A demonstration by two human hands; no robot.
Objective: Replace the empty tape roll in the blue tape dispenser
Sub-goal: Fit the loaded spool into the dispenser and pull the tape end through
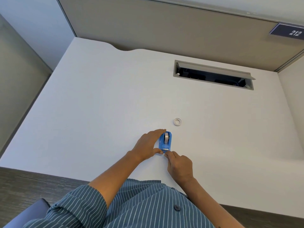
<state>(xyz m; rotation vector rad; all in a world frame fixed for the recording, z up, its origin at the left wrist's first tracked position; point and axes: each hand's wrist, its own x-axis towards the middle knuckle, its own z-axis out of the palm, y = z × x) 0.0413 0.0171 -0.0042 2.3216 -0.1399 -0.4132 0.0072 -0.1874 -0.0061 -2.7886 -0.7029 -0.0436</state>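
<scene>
The blue tape dispenser (166,142) stands on the white desk (98,112), with a roll of tape (167,137) seated in it. My left hand (148,144) wraps around its left side, fingers along the far end and thumb at the near end. My right hand (179,165) is just in front of the dispenser's cutter end, fingertips pinched together at the blade; whether they hold the tape's end I cannot tell. A small white empty tape core (177,121) lies flat on the desk beyond the dispenser, apart from both hands.
An open cable hatch (213,74) is set into the desk at the back right. Beige partition panels (164,27) enclose the desk behind, one carrying a sign reading 212 (289,32). The desk's front edge runs near my body.
</scene>
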